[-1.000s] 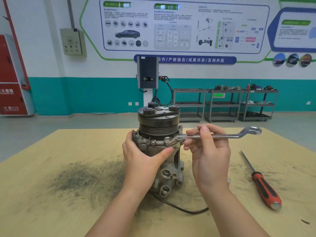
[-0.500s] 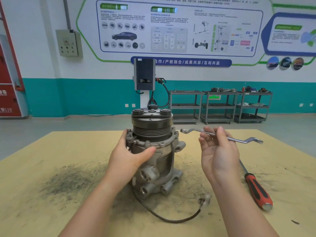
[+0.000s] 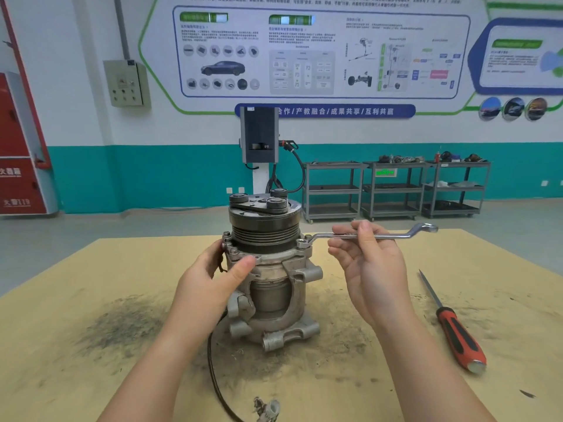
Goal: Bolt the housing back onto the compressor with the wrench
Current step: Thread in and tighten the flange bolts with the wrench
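Compressor (image 3: 268, 278) stands upright on the tabletop (image 3: 91, 345), between your hands, pulley end up. Housing flange (image 3: 274, 255) sits under the ribbed pulley, w/ bolt heads round its rim.

Your right hand (image 3: 370, 263) pinches the wrench (image 3: 370, 236) mid-shank, thumb on top, other fingers loose. Ring end looks seated on the bolt (image 3: 301, 241) just left of your fingertips; far ring end sticks out past your hand to the right.

Your left hand (image 3: 213, 275) grips the flange, thumb pressed on its front edge.

Step in hand, I'd judge: tightening that bolt. Get the ring fully down & square before pulling; brace w/ the left hand so the body doesn't spin. Grip nearer the far end for leverage.

Materials: cast alloy body, dull grey, lugged & greasy; wrench polished steel, offset ends. Tabletop is tan board, dark grit smudge below your left hand. Red-handled screwdriver (image 3: 457, 333) lies right of your right wrist.
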